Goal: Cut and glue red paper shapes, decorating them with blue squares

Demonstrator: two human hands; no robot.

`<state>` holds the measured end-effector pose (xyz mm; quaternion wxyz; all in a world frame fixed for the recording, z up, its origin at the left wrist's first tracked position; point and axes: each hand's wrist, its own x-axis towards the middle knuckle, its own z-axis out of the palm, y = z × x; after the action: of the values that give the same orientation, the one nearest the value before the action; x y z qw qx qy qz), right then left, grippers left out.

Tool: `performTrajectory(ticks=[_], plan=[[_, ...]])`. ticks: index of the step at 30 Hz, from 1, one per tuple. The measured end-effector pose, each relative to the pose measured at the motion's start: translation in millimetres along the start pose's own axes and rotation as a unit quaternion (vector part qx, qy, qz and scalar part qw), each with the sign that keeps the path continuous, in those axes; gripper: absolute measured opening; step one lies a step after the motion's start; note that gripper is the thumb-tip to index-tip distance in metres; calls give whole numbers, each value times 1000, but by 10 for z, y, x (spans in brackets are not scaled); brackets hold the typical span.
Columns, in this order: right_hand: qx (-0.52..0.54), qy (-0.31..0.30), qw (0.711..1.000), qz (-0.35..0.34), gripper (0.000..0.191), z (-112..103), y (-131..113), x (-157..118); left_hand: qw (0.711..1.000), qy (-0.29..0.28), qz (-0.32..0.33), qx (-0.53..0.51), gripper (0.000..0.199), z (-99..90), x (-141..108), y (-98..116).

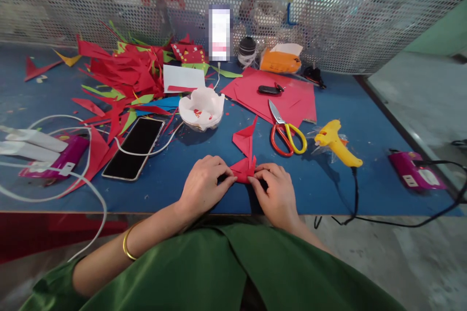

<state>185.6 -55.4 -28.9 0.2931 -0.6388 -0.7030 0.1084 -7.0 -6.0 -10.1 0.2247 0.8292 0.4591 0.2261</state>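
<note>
Near the table's front edge, both hands pinch a folded piece of red paper (242, 170). My left hand (206, 181) grips its left end between thumb and fingers. At its right end, my right hand (275, 189) holds it the same way. Just beyond lies another folded red paper piece (244, 140), with a pointed tip; whether it joins the held one I cannot tell. To the right of these, scissors (286, 131) with one red and one yellow handle rest with blades pointing away. A stack of red paper sheets (277, 102) lies behind them.
A white bowl (202, 109) holds small scraps. A black-screened phone (134, 148) and white cables lie left, before a heap of red paper cuttings (127, 70). On the right are a yellow glue gun (337, 143) with a black cord and a purple power strip (416, 170).
</note>
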Motion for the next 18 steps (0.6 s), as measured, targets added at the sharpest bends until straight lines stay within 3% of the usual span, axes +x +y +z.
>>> performTrajectory(ticks=[18], plan=[[-40,-14,999,7,17,14,-12,34,996,-9,6,86,16,22,-13,72]])
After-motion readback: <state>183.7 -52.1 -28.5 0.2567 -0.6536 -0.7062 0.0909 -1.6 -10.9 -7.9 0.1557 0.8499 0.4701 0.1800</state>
